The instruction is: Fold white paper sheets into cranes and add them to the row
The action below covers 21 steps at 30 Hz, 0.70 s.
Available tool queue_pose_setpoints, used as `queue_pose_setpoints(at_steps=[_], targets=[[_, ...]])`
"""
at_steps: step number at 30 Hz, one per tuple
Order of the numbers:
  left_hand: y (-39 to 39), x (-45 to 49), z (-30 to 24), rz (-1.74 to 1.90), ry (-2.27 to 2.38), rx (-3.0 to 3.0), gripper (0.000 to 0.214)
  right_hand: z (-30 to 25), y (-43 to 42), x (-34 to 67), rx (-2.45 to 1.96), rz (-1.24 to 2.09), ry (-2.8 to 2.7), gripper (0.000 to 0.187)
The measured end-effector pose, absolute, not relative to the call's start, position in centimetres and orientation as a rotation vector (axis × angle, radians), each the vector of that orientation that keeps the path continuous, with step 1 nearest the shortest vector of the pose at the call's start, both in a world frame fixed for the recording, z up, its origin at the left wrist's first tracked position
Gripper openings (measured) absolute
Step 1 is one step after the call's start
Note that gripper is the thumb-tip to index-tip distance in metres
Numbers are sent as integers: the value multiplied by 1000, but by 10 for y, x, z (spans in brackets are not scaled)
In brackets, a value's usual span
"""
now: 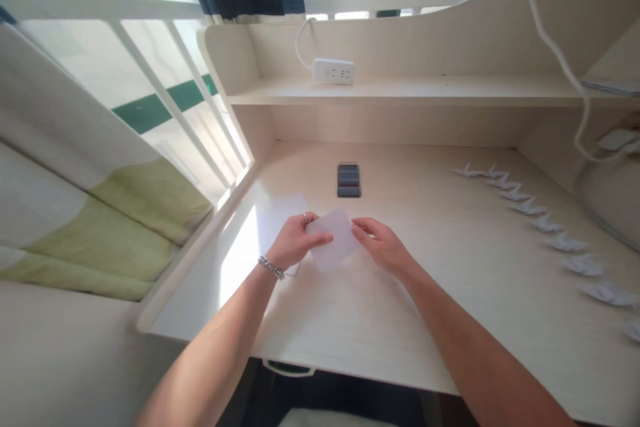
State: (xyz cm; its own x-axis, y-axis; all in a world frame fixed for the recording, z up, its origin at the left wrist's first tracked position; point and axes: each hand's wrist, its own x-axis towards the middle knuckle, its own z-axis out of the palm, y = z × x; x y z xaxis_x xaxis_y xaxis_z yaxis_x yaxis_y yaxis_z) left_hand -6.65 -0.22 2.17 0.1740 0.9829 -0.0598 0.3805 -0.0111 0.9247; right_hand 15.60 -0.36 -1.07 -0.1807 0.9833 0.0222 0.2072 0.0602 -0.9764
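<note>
A small white square sheet of paper [334, 250] is held above the desk, its corners turned toward me and away. My left hand [295, 240], with a ring and a chain bracelet, grips its left side, thumb on top and fingers beneath. At the right corner, the fingertips of my right hand [377, 240] are closed on the paper's edge. Under and beside my left hand lies more white paper [280, 217], partly hidden and washed out by sunlight.
Several folded paper cranes [545, 221] line the desk's right side. A dark pixelated rectangle [349, 181] lies beyond my hands. On the shelf [400, 88] stands a white power strip [333, 71]. A white cable [560, 53] hangs at right; a curtain [125, 213] borders the left.
</note>
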Motion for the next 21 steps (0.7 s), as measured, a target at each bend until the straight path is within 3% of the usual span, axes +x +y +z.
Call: queue_pose_setpoints(at_steps=[3, 9, 13, 21], targets=[[9, -41, 13, 826, 1264, 1558, 31, -7, -3, 170, -1235, 1446, -1310, 28], [24, -39, -6, 989, 1387, 1418, 29, -16, -3, 215, -1480, 1351, -1054, 24], [21, -40, -18, 970, 1424, 1473, 28, -22, -4, 223, -1416, 1386, -956, 28], [9, -26, -21, 907, 1237, 1427, 58, -11, -8, 215, -1376, 1521, -958, 29]])
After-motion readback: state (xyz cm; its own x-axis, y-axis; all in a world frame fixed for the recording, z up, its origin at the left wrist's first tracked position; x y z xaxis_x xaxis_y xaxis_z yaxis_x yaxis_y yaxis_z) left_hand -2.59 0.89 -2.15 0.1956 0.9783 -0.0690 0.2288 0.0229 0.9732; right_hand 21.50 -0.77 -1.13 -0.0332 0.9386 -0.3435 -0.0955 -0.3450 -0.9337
